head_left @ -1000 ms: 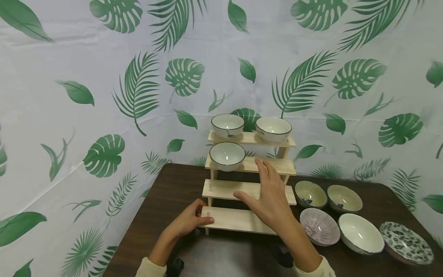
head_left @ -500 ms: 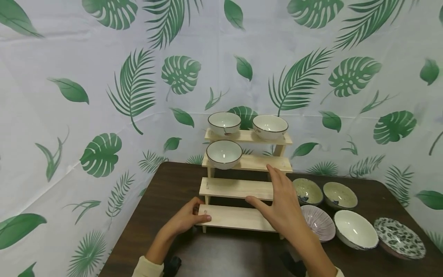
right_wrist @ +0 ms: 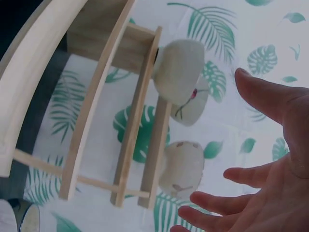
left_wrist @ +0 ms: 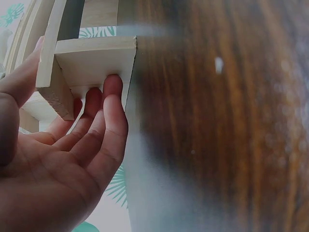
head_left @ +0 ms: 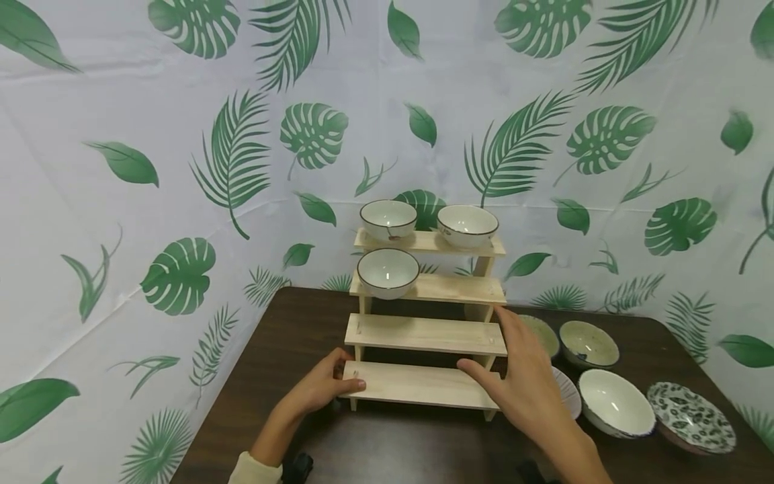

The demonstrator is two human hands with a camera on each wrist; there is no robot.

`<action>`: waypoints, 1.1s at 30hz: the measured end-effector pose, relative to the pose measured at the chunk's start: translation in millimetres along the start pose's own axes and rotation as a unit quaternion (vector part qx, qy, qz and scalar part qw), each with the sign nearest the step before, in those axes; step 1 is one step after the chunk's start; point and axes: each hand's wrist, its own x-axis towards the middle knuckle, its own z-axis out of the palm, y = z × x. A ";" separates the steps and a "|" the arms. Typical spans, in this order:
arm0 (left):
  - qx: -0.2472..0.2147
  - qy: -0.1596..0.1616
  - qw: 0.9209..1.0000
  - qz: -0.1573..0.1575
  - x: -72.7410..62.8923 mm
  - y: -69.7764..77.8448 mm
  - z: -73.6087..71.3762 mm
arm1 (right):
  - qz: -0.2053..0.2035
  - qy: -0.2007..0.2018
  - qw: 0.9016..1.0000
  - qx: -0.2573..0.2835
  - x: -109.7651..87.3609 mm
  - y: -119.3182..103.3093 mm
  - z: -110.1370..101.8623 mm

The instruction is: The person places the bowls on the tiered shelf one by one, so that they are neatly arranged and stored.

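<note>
Compared with a second ago, the right hand (head_left: 532, 383) is lower and farther right, from in front of the steps to beside the right end of the wooden rack (head_left: 423, 333); it holds nothing, thumb and fingers spread wide. The left hand (head_left: 323, 386) keeps its grip on the lowest step's left end, thumb on top. The rack stands on the counter (head_left: 242, 417), a rimmed bowl (head_left: 388, 272) on its second step down, two more on top. The right hand partly hides a green bowl (head_left: 540, 334) and a striped bowl (head_left: 568, 393); a patterned dish (head_left: 691, 418) lies farther right. The left wrist view alone reveals fingers curled beneath the step.
</note>
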 end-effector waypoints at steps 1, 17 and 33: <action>0.000 0.000 1.000 0.000 0.0 -0.4 0.1 | 0.001 0.001 1.000 -0.002 -1.8 1.9 -1.2; -0.001 0.000 1.000 0.010 -1.1 -0.4 -3.6 | 0.009 0.023 0.999 -0.026 -13.8 36.0 -16.8; 0.005 0.002 1.000 0.006 1.4 -4.0 -0.3 | 0.049 0.003 0.997 -0.060 -30.3 69.3 -18.6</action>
